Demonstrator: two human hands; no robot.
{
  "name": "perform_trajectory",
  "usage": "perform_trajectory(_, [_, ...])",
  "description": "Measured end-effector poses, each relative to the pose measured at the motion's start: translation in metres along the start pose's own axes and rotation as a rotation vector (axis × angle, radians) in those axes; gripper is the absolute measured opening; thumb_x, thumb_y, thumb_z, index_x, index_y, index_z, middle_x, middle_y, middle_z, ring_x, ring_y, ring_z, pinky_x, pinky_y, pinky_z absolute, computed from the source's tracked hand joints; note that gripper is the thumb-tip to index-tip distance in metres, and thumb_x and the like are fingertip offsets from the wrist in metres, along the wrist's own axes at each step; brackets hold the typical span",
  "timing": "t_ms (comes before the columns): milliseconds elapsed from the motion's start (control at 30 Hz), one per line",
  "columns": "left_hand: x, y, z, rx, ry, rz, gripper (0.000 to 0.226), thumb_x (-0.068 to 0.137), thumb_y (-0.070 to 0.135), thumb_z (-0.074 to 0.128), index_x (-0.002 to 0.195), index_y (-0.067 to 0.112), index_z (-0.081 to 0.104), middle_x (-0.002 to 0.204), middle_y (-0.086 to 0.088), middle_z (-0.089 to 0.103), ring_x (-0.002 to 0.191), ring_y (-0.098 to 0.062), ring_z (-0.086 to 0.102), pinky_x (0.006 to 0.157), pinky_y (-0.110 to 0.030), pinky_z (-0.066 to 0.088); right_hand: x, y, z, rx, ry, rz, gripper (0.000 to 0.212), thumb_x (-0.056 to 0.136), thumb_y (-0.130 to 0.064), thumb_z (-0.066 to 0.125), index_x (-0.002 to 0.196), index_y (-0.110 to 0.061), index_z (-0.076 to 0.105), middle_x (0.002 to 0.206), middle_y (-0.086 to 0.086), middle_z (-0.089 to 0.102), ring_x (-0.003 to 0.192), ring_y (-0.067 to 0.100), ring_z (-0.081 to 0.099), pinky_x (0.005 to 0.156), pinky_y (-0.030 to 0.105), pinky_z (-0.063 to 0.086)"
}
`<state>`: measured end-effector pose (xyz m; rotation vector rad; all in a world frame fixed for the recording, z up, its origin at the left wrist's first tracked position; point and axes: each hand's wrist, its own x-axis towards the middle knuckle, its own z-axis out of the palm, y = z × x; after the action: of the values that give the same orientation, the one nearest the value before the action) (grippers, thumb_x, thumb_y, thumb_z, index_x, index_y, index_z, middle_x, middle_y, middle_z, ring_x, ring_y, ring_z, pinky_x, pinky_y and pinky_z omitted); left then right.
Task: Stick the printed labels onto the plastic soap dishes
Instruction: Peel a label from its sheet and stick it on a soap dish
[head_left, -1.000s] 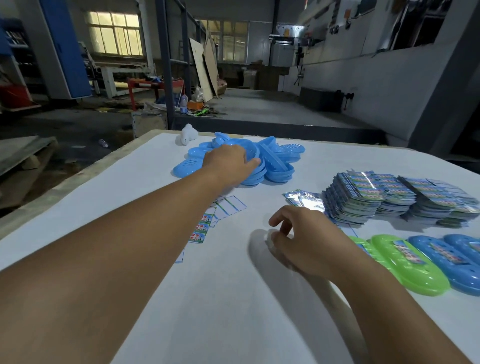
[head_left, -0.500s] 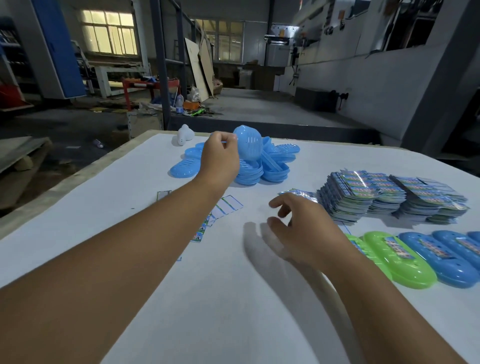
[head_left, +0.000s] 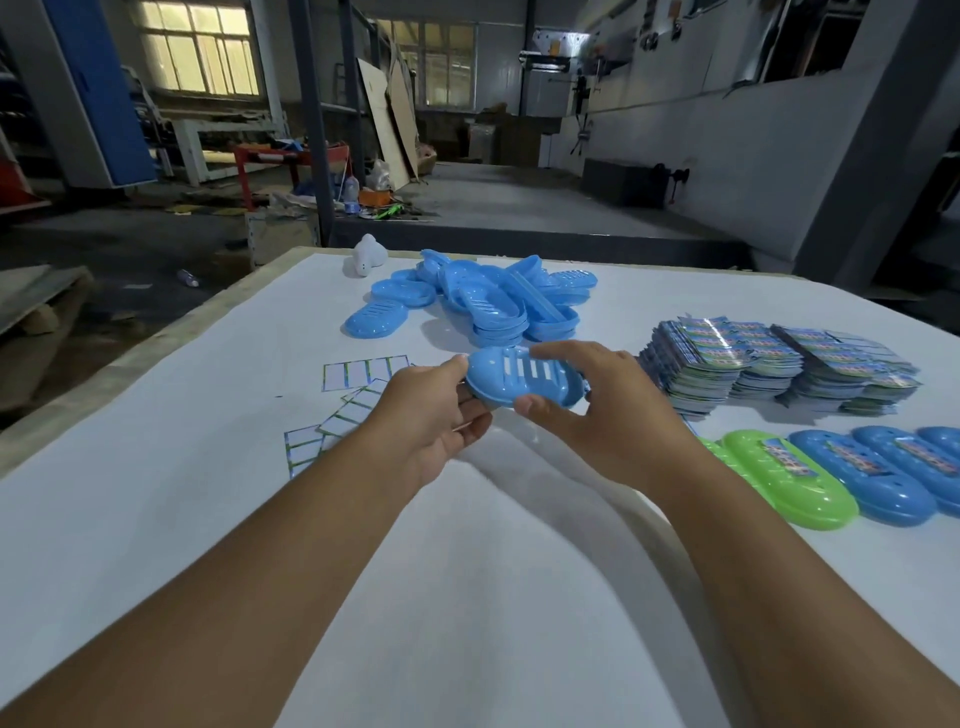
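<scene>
A blue slotted soap dish (head_left: 524, 378) hangs above the white table (head_left: 156, 509), held between both hands. My left hand (head_left: 431, 415) grips its left end with thumb on top. My right hand (head_left: 597, 415) grips its right side, fingers over the far rim and thumb on the near rim. A pile of blue soap dishes (head_left: 483, 301) lies beyond the hands. Stacks of printed labels (head_left: 779, 364) sit at the right. A green dish (head_left: 784, 478) and blue dishes (head_left: 872, 478) bearing labels lie in a row at the right edge.
Used label backing sheets (head_left: 363, 374) lie scattered left of my hands. A small white object (head_left: 368, 254) stands at the table's far left corner. The table's left edge runs diagonally, with workshop floor and clutter beyond it.
My left hand lifted a blue dish off the pile and brought it back toward me. My right hand rose from the table and took hold of the dish's right side.
</scene>
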<state>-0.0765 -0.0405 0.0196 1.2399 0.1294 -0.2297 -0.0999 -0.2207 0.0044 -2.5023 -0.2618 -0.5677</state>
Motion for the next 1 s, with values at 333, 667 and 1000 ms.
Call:
perform_trajectory(333, [0.008,0.005,-0.025,0.861,0.172,0.382,0.029,0.097,0.031,0.054,0.085,0.011,0.072,0.073,-0.002,0.075,0.071,-0.019,0.073,0.075,-0.036,0.059,-0.001,0.005,0.004,0.006,-0.121,0.092,0.062,0.078,-0.064,0.072,0.131,-0.038,0.056,0.117,-0.017,0.061,0.106,0.011,0.057,0.088,0.031,0.047])
perform_trajectory(667, [0.012,0.022,-0.062,1.648,0.378,0.277,0.058,0.083,0.069,0.059,0.120,0.024,0.058,0.116,0.000,0.062,0.105,-0.022,0.056,0.074,-0.033,0.042,-0.006,0.005,0.007,-0.102,-0.260,0.118,0.062,0.078,-0.066,0.070,0.130,-0.036,0.055,0.121,-0.015,0.062,0.106,0.011,0.056,0.084,0.027,0.042])
perform_trajectory(1000, [0.015,0.022,-0.062,1.323,0.242,0.198,0.088,0.066,0.048,0.088,0.138,0.023,0.045,0.135,-0.003,0.053,0.118,-0.020,0.052,0.081,-0.029,0.038,-0.008,-0.001,0.007,-0.114,-0.274,0.128,0.062,0.079,-0.066,0.069,0.132,-0.036,0.054,0.124,-0.014,0.061,0.115,0.016,0.055,0.092,0.032,0.045])
